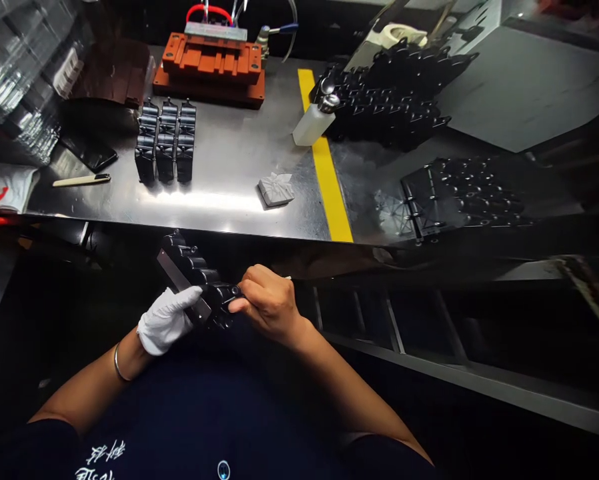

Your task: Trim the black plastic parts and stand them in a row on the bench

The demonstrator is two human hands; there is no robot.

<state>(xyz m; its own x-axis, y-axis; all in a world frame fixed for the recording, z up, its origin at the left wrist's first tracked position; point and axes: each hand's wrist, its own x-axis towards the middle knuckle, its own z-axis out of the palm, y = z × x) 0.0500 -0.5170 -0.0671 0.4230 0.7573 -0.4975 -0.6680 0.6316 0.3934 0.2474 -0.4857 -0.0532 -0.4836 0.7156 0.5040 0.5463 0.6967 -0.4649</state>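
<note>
A black ribbed part (199,267) is held tilted just in front of the counter (224,157), its upper end toward the left. The white-gloved left hand (167,321) is closed around it, thumb laid across a flat strip (173,268) along its side. The bare right hand (269,300) is curled nearly into a fist at the other end, thumb touching the part (a small pale tip (288,278) shows beyond the knuckles; what the fist encloses cannot be told). On the counter, three black pieces (165,141) stand side by side before an orange fixture (209,67). A folded grey pad (276,190) lies near the front edge; a white bottle (313,125) stands at a yellow stripe (332,193).
</note>
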